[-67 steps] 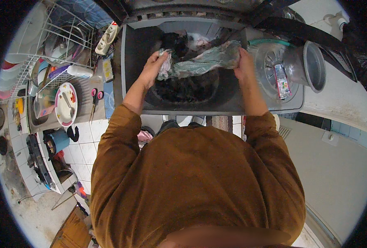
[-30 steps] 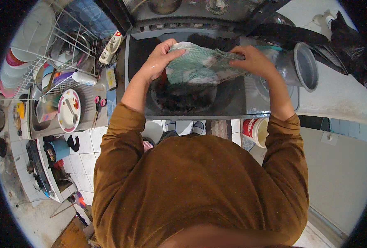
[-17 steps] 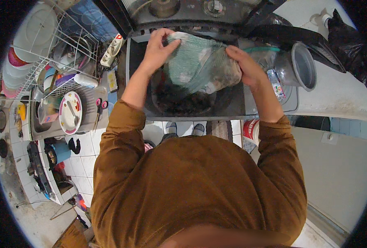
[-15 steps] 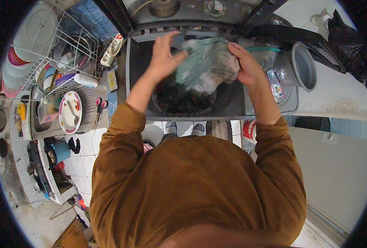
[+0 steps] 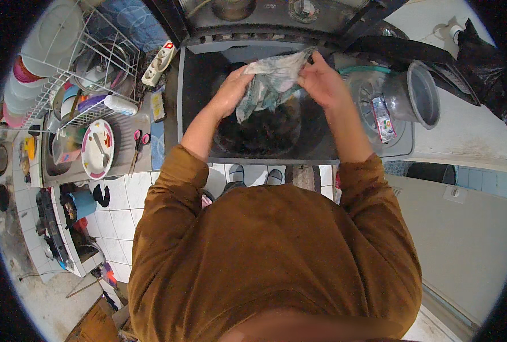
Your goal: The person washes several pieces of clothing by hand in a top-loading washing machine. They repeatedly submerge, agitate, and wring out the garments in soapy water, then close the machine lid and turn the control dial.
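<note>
My left hand (image 5: pixel 233 93) and my right hand (image 5: pixel 324 84) stretch a crumpled, thin green-and-white cloth (image 5: pixel 277 75) between them. The fingers of my left hand close on its left side, partly hidden by the cloth. On the other side my right hand pinches the upper right corner. Below hangs the opening of a black washing machine (image 5: pixel 204 140), with a dark, wet-looking heap of laundry (image 5: pixel 259 134) in its round tub. The cloth hangs over that heap, its lower left corner drooping.
Right of the tub are a grey plastic pail (image 5: pixel 423 97) lying tilted and a shiny sachet (image 5: pixel 382 119). At left are a power strip (image 5: pixel 158 64), pink-handled scissors (image 5: pixel 137 149), a flowered plate (image 5: pixel 98 149) and a wire dish rack (image 5: pixel 110 51). A black bag (image 5: pixel 484 74) hangs at far right.
The cloth went from a bulky bunch to a flatter, stretched shape. My left hand, spread and beside it before, has closed on its left side. My right hand has shifted slightly up and left.
</note>
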